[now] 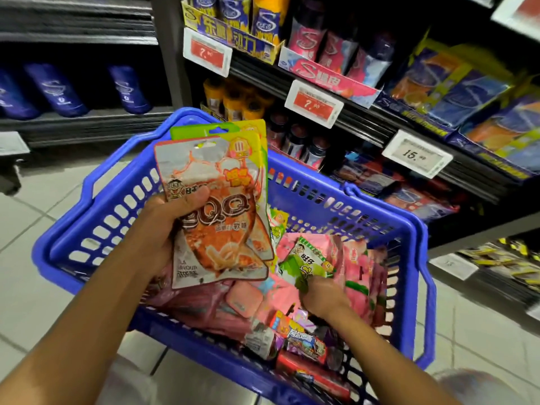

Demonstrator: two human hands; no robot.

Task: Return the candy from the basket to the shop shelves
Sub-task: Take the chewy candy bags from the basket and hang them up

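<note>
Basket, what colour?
Blue, with slotted walls; the basket shows only in the head view.

Blue slotted basket [380,226], orange-and-white packet [216,229], green packet [304,264]

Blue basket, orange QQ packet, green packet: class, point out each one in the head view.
blue basket [336,197]: head view, on its far perforated wall.
orange QQ packet [222,229]: head view, middle of its front, held by the left hand.
green packet [304,263]: head view, on its front, above the right hand.

Shop aisle: dark shelves [365,118] stocked with packaged goods, price tags [314,100] clipped on shelf edges, blue shopping basket [380,229] of candy, tiled floor [26,229].
</note>
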